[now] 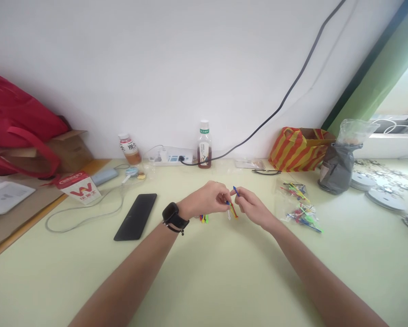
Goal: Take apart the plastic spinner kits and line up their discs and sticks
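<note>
1. Big pale green table [251, 277], right up against a white wall [149, 68].
2. Big red bag [16, 106] at the far left, next to a brown cardboard box [69, 152] with a flap up.
3. Red-and-yellow striped bag [292, 150], open on top, too dark to see inside.
4. Gray bag [336, 170] beside it, with a clear bag [355, 131] poking out of the top.
5. Middle bottle [204, 150], white cap on, brown drink inside; left bottle [131, 150], white cap too, orange-brown drink in the bottom.
6. Red-and-white box [81, 187] with the top down.
7. Left hand [218, 196], fingertips pinching a bunch of colored sticks [234, 210] above the table; close by, right hand [250, 204], thumb and pointer finger pinching one blue stick [236, 191] with an arrow tip.
8. Small plastic bags [279, 196] to the right of both hands, with colored sticks in a jumble inside.
9. Little pile of sticks [204, 219] on the table, partly hidden by the left wrist.
</note>
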`<action>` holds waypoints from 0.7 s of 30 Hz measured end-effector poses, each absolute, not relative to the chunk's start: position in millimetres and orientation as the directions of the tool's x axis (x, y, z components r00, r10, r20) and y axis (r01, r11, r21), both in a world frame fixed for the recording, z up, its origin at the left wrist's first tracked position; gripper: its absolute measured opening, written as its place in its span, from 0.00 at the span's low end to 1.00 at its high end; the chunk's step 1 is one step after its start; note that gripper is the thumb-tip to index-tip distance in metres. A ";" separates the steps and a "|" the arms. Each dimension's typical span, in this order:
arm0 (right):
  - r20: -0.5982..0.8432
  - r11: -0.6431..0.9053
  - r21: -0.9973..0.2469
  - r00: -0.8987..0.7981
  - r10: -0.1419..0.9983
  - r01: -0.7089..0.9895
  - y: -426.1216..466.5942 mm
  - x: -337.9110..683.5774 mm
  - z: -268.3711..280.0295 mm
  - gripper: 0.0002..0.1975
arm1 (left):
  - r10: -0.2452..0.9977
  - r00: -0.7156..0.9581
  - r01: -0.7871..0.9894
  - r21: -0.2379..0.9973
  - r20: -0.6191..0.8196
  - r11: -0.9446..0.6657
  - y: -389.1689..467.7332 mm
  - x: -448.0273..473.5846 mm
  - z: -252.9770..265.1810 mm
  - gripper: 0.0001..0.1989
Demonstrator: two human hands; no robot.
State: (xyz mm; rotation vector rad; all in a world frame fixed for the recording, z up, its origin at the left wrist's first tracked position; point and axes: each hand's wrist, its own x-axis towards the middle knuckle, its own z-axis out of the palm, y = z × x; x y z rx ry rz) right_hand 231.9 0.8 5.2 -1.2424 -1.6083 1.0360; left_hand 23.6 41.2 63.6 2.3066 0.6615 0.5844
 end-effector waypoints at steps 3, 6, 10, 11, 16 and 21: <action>0.246 0.257 -0.758 -0.103 0.964 0.599 7.4 239.7 -4.9 0.15 | 0.588 0.801 0.350 0.706 0.115 -0.615 42.8 22.0 58.0 0.02; 0.307 0.325 -0.643 -0.155 0.939 0.693 10.5 249.7 -5.6 0.16 | 0.518 0.853 0.354 0.668 0.055 -0.654 44.3 21.6 54.3 0.03; 0.339 0.295 -0.551 -0.114 0.934 0.780 11.7 272.2 7.9 0.10 | 0.518 0.853 0.425 0.652 -0.058 -0.628 47.7 19.1 50.7 0.05; 0.285 0.226 -0.530 -0.079 0.955 0.817 11.8 279.1 11.4 0.08 | 0.521 0.850 0.443 0.649 -0.084 -0.618 48.9 17.8 49.7 0.05; -0.034 -0.010 -0.481 -0.007 0.999 0.876 9.7 304.7 15.2 0.10 | 0.552 0.829 0.505 0.552 -0.095 -0.663 56.7 10.5 45.5 0.06; -0.125 -0.020 -0.578 -0.064 0.990 0.816 8.4 308.0 11.9 0.02 | 0.593 0.804 0.532 0.493 -0.039 -0.688 62.2 3.8 49.1 0.09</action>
